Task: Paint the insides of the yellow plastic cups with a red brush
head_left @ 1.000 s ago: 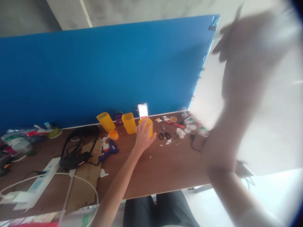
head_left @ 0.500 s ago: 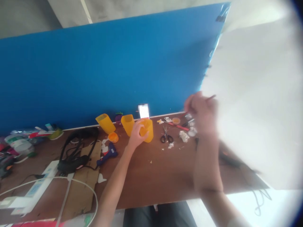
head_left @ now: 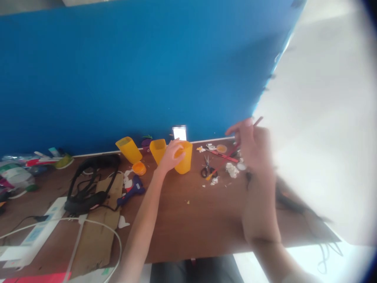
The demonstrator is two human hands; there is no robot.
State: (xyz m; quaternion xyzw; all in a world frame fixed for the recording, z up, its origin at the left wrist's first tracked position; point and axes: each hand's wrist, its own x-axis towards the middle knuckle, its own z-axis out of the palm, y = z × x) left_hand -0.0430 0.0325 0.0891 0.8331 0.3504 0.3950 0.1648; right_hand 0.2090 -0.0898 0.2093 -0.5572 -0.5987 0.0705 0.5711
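My left hand (head_left: 171,156) is closed around the near side of a translucent yellow cup (head_left: 185,162), which stands on the brown table. Directly left of it is a second yellow cup (head_left: 158,148), and a third yellow cup (head_left: 129,150) leans further left. A small open jar of orange paint (head_left: 139,168) sits in front of that third cup. Raised on the right, my right hand (head_left: 250,143), somewhat blurred, grips a thin red paintbrush (head_left: 222,163) whose yellow-orange tip points down and left, over the scissors (head_left: 207,169).
White crumpled bits (head_left: 232,170) and a red cutter-like tool (head_left: 222,155) lie beside the scissors. A blue glue gun (head_left: 132,191), black strap headset (head_left: 88,202), white power strip (head_left: 41,232) and cables crowd the left. A blue panel (head_left: 153,70) backs the table; a lit phone screen (head_left: 180,134) stands against it.
My right hand has tilted so that the paintbrush now points down-left with its coloured tip visible. My left hand stays at the same cup. The view has tipped downward a little.
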